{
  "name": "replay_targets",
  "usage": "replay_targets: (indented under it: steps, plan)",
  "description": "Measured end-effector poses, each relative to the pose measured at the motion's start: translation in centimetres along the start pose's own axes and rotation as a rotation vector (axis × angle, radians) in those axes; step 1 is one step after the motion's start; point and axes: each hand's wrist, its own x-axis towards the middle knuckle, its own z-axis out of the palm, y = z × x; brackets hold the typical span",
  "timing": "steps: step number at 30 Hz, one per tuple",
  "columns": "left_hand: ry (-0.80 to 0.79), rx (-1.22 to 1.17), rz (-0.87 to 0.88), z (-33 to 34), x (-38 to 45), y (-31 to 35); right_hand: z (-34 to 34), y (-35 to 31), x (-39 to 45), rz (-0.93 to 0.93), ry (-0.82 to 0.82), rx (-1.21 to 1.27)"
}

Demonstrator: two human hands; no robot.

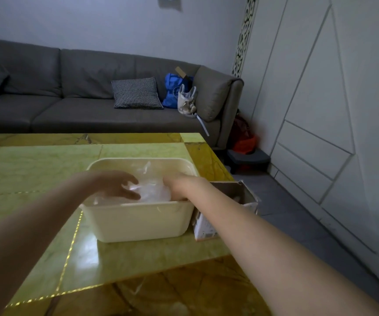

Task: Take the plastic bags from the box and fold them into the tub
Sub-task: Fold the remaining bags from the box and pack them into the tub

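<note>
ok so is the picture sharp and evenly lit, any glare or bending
Head view: dim, bluish room light; glare patch on the glossy yellow-green marble table; clear crumpled plastic bags in the cream plastic tub look soft; wide-angle lens curves the grey sofa.

Grey sofa (pixel 88 103) against pale wall (pixel 106 21); checked cushion (pixel 136 93) on seat; white panelled cabinets (pixel 316 106) right; grey floor (pixel 298 215).

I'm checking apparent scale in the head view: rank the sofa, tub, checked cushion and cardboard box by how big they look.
1. sofa
2. tub
3 and 4. checked cushion and cardboard box: unsure, since an arm hides part of the box.
</note>
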Motion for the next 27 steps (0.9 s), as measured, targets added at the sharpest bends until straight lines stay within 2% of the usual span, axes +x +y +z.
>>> replay_targets:
  steps: [3, 5, 7, 9, 13, 16, 21, 27]
  plan:
    - [0.142, -0.338, 0.011, -1.2, -1.2, -0.6, -0.8, 0.1, -1.4, 0.009, 0.039, 0.029]
    - [0.279, -0.569, 0.088, -2.0, -1.6, 0.3, -1.9, 0.7, -2.7, -0.012, 0.172, 0.176]
    - [0.5, -0.498, 0.165, -2.5, -1.4, 1.9, -3.1, 2.1, -4.2, -0.001, 0.342, 0.265]
    - [0.602, -0.394, 0.263, -2.6, -1.4, 4.5, -3.7, 4.1, -5.7, 0.079, 0.395, 0.251]
    - [0.441, -0.212, 0.499, -1.5, -1.6, 9.9, -2.3, 7.5, -8.2, 0.198, 0.197, 0.373]
    - [0.346, -0.021, 0.535, -0.4, -1.3, 11.7, -0.1, 8.1, -8.3, 0.219, 0.115, 0.385]
    - [0.342, 0.063, 0.542, 1.4, -0.7, 12.5, 2.4, 7.9, -6.9, 0.218, 0.208, 0.338]
    - [0.34, 0.128, 0.542, 1.6, 0.6, 12.4, 1.1, 9.5, -7.6, 0.143, 0.231, 0.345]
